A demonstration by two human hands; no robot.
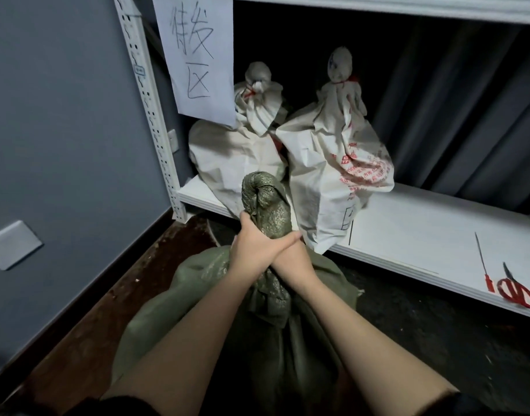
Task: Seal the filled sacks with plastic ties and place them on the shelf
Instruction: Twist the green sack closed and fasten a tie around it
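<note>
A filled green woven sack (197,298) stands on the floor in front of the shelf, its mouth gathered into a twisted neck (266,202). My left hand (253,243) grips the neck high up, thumb on the near side. Just below it, my right hand (289,261) holds the neck, its fingers mostly hidden by the left hand. No tie shows on this neck. Two white sacks (227,154) (333,166), each tied with a red tie, sit on the white shelf board (408,232). A loose red plastic tie (483,262) lies on the board at right.
Red-handled scissors (517,291) lie next to the loose tie near the shelf's front edge. A handwritten paper sign (194,55) hangs from the shelf's perforated upright (149,109). A grey wall (62,115) closes the left side. An upper shelf board (408,4) runs overhead.
</note>
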